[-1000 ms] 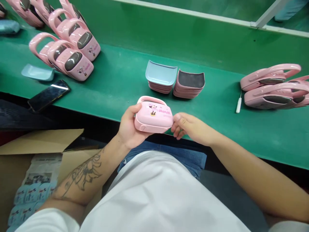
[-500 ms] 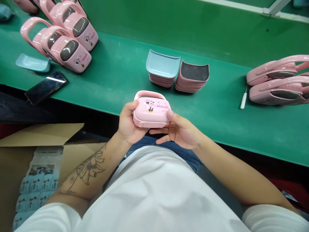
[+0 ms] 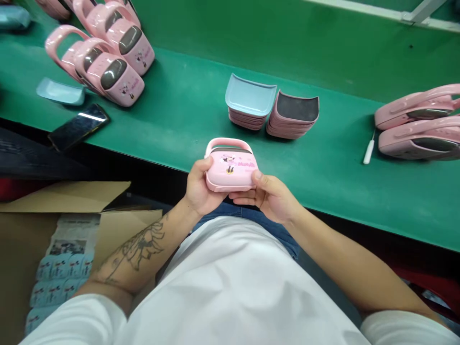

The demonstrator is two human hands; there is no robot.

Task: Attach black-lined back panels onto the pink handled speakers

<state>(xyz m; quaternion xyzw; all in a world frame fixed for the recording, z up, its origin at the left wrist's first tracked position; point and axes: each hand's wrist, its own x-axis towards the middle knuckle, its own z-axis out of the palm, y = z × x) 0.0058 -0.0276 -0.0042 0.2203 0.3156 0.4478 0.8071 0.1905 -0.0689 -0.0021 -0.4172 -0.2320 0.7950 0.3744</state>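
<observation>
Head view: we record a pink plastic handled case held by both hands, its printed face with a Minnie Mouse figure turned up toward the camera and its handle pointing away from the wearer. The left hand is closed around the case's left edge, fingers curled over the rim. The right hand is cupped beneath the case's lower right corner, with its thumb pressed on the printed face. Neither hand is spread wide; the case lies between the two palms, touching both.

Directly below the case we note a white shirt and, just beneath the hands, blue denim. A dark tattoo marks the left forearm, which runs down and to the left of the case.

Left of the case and nearer the wearer stands an open cardboard box, holding printed sheets. Beyond the case lies the green workbench. On it, directly past the case, are two stacks of trays: one topped by a pale blue tray, the other by a dark-lined tray. Left of the case we find a smartphone, a loose pale blue tray, and a group of pink cases. Right of the case lie a white-handled tool and two more pink cases.
</observation>
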